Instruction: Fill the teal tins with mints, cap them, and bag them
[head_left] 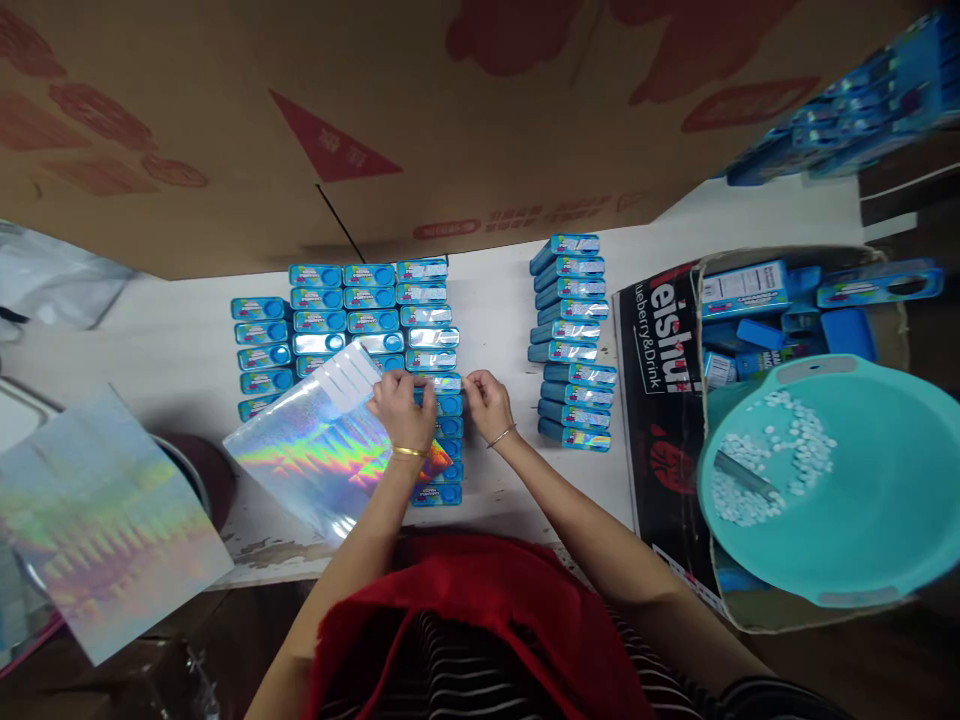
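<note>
Rows of blue tins (371, 297) lie close together on the white table. My left hand (405, 410) is closed at the edge of a shiny holographic sticker sheet (315, 440), which slants over the lower tins. Its thumb and fingertips are at the left end of a tin with a shiny sticker (448, 383). At that tin's right end, my right hand (489, 405) has thumb and forefinger pinched together; anything between them is too small to make out. Tins in the upper part of the right-hand column carry similar stickers. The sheet hides part of the rows.
A large cardboard box (525, 130) stands along the back. To the right is a column of stickered tins (574, 330), then an open carton (664, 400) of tins under a turquoise basin (862, 500) holding white tablets and a scoop. Another holographic sheet (112, 530) is at left.
</note>
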